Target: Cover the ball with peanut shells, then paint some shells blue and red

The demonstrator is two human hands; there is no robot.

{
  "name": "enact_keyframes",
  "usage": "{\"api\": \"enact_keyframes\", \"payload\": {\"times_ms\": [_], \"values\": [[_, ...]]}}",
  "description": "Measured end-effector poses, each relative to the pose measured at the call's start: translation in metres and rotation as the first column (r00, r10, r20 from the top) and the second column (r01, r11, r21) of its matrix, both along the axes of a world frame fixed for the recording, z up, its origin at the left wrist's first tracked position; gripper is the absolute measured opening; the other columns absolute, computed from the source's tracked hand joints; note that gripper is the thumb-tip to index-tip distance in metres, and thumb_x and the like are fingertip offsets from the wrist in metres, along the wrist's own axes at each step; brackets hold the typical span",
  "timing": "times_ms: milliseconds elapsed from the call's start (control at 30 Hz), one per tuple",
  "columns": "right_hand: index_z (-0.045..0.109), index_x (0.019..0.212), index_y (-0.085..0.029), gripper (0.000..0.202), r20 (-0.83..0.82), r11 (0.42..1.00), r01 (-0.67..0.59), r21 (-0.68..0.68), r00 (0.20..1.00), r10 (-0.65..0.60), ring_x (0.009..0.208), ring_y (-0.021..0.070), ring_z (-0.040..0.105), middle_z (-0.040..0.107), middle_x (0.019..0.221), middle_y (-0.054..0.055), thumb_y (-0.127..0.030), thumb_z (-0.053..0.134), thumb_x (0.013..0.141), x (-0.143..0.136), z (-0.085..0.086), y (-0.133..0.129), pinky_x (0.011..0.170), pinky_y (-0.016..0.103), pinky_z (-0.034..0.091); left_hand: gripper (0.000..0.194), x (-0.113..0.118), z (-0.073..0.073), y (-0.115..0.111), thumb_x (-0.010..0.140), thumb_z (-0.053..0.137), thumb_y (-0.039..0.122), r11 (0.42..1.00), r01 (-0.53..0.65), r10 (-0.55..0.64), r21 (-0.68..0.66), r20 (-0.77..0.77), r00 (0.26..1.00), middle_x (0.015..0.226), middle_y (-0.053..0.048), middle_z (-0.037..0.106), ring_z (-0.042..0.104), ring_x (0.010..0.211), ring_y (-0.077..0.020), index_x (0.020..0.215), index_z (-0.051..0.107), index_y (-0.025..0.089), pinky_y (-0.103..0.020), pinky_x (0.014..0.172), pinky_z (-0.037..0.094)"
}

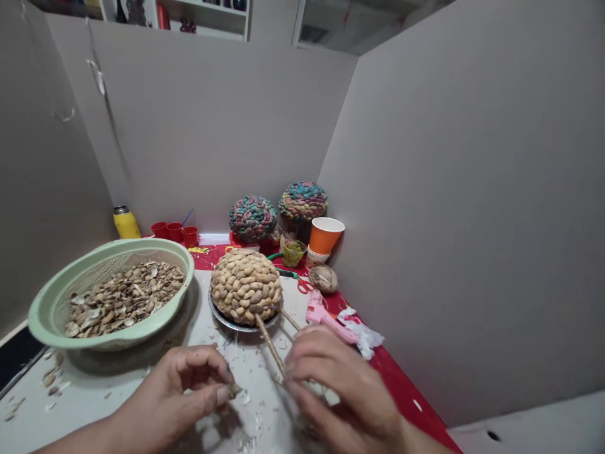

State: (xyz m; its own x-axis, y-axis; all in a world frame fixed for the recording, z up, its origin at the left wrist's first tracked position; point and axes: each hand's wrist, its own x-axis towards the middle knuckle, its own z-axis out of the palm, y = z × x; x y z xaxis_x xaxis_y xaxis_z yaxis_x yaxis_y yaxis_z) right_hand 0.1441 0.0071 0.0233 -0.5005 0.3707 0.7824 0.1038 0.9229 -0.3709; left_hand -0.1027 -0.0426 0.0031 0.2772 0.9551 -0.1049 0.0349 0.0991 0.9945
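A dome covered in unshelled peanuts rests on a shallow metal dish. Two thin brown sticks reach from it toward me; the nearer stick ends at the fingertips of my right hand, which are closed around it and slightly blurred. Behind that hand the second stick partly disappears. My left hand, lower and to the left, pinches a small brownish-green bit, perhaps a piece of shell, between thumb and fingers. Shell crumbs lie on the white surface beneath both hands.
A green colander holds many shells at left. A pink glue gun, red scissors and crumpled white plastic lie right. Two coloured peanut domes, an orange cup, red cups and a yellow bottle stand behind.
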Motion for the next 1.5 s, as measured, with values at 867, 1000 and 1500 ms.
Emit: {"api": "enact_keyframes", "payload": {"times_ms": [867, 1000, 1500], "values": [[0.072, 0.103, -0.022, 0.029, -0.543, 0.946, 0.317, -0.062, 0.785, -0.299, 0.073, 0.0199, 0.068, 0.071, 0.081, 0.004, -0.002, 0.067, 0.083, 0.042, -0.02, -0.067, 0.07, 0.039, 0.057, 0.035, 0.022, -0.01, -0.001, 0.074, 0.083, 0.045, 0.992, -0.117, 0.115, 0.037, 0.057, 0.992, 0.071, -0.001, 0.072, 0.064, 0.061, -0.0123, 0.079, 0.064, 0.016, -0.023, 0.062, 0.049], [0.072, 0.101, -0.021, 0.03, -0.669, 0.837, 0.541, 0.082, 0.652, -0.356, 0.071, 0.0188, 0.068, 0.072, 0.083, 0.003, -0.001, 0.07, 0.079, 0.057, -0.008, -0.058, 0.07, 0.039, 0.058, 0.045, 0.024, -0.027, 0.003, 0.065, 0.085, 0.054, 0.991, -0.129, 0.129, 0.03, -0.005, 0.992, 0.059, 0.0, 0.067, 0.059, 0.053, -0.0117, 0.071, 0.063, 0.015, -0.023, 0.056, 0.045], [0.071, 0.079, -0.019, 0.018, -0.106, 0.745, 0.531, -0.405, 0.781, -0.615, 0.074, 0.0208, 0.067, 0.075, 0.08, 0.007, -0.032, 0.061, 0.086, 0.067, -0.046, 0.059, 0.073, 0.033, 0.051, 0.058, 0.03, -0.049, -0.003, 0.08, 0.064, 0.067, 0.998, -0.059, 0.057, -0.013, -0.092, 0.994, 0.042, -0.002, 0.056, 0.044, 0.045, -0.0125, 0.051, 0.055, 0.017, -0.027, 0.053, 0.033]]}}
